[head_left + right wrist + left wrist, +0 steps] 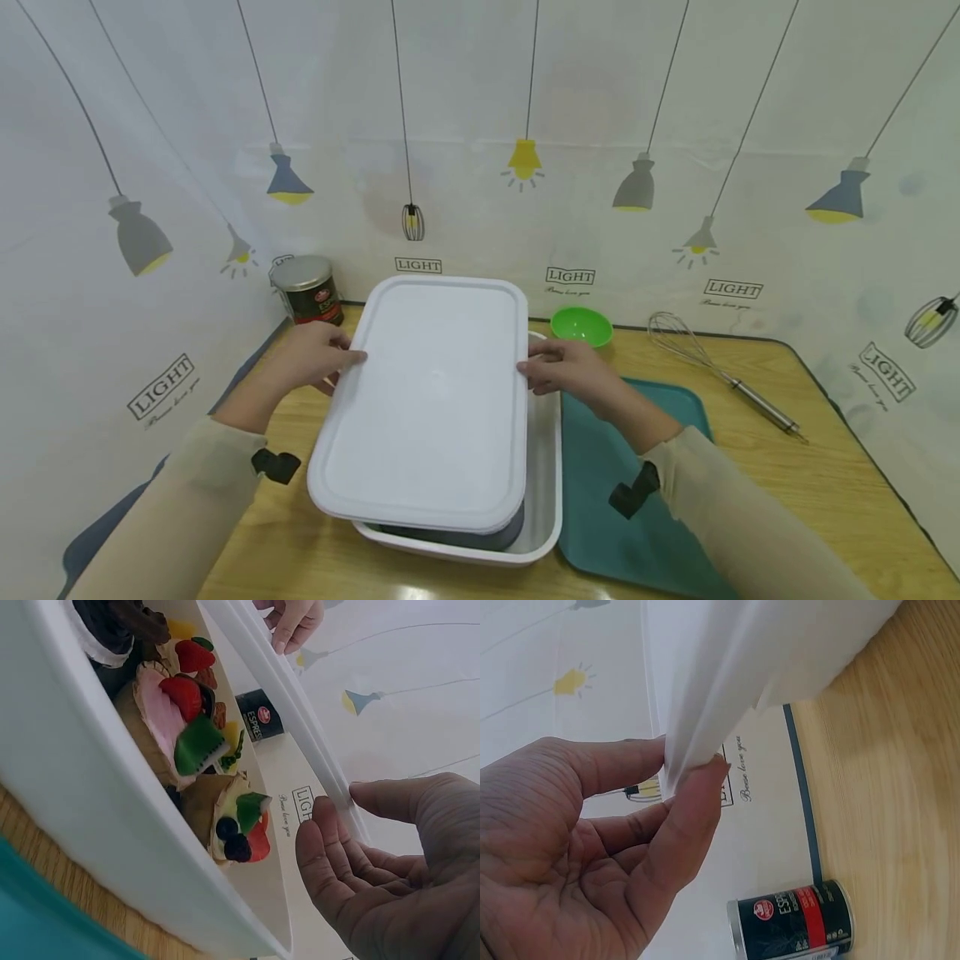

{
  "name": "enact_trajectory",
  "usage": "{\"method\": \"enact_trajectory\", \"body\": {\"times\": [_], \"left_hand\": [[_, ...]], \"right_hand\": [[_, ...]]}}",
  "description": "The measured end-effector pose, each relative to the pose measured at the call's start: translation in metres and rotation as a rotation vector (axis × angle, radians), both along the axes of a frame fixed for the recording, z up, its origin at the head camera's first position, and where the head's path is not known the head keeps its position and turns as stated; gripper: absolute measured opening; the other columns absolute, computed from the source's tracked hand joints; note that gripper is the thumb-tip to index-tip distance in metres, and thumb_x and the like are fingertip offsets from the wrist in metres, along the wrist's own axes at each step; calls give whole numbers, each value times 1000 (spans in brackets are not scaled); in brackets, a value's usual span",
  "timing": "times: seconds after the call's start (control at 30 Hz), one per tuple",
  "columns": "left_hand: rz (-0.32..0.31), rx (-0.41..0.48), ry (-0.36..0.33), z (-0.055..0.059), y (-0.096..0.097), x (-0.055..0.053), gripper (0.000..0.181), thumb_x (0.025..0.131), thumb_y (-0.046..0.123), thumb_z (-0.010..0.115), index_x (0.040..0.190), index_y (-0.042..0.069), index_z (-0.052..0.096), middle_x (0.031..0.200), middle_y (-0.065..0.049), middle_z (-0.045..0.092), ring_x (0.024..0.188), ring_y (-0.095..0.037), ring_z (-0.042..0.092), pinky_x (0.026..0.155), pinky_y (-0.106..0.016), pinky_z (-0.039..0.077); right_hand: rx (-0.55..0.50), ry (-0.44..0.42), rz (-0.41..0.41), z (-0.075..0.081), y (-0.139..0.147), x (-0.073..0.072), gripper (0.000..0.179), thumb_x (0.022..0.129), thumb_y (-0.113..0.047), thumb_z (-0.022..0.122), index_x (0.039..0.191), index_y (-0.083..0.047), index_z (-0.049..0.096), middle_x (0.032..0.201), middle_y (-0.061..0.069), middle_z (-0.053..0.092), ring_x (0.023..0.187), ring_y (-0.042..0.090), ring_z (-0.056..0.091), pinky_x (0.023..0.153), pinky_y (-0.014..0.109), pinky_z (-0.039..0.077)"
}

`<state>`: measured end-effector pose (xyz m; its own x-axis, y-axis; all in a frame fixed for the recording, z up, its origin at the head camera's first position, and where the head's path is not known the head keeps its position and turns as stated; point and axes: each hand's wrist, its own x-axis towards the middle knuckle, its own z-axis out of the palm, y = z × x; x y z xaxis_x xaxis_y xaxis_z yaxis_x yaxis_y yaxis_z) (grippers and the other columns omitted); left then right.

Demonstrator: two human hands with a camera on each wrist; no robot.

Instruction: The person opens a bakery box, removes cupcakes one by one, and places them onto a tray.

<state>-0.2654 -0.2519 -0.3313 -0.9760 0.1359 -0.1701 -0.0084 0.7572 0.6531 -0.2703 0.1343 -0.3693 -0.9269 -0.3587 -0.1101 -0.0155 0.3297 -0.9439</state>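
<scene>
Left hand and right hand pinch the lid's long sides, holding it lengthwise above the tub, seemingly offset left

A white, rectangular plastic lid with rounded corners and a raised rim is held above a deep white rectangular plastic container. The left hand pinches the lid's left edge; the right hand pinches its right edge. The lid sits off to the left, leaving the container's right side uncovered. Fruit-topped desserts lie inside. The container's far end is near the back edge of the light wooden desk.
</scene>
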Motion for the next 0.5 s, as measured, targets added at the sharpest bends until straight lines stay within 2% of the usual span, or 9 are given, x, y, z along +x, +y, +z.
{"method": "enact_trajectory", "body": {"times": [0.17,0.33,0.5], "left_hand": [[24,-28,-5,-1,-14,0,39,97,25,66,116,-8,63,99,-20,67,77,-24,70,62,-36,61],[21,-45,-7,-1,-27,1,39,97,25,65,116,-9,63,101,-21,67,76,-23,70,61,-36,61],[24,-56,-10,3,-35,6,40,98,24,64,117,-11,61,102,-23,67,77,-23,71,62,-36,61]], "right_hand": [[3,-12,6,2,-16,-3,49,93,-23,73,134,-2,58,112,13,71,97,31,71,84,39,59],[4,-12,30,3,-29,-7,51,92,-22,74,135,-2,57,109,12,72,97,32,72,88,44,58],[-5,-2,60,5,-39,-10,49,92,-21,74,134,0,58,108,13,73,95,32,72,88,46,57]]}}
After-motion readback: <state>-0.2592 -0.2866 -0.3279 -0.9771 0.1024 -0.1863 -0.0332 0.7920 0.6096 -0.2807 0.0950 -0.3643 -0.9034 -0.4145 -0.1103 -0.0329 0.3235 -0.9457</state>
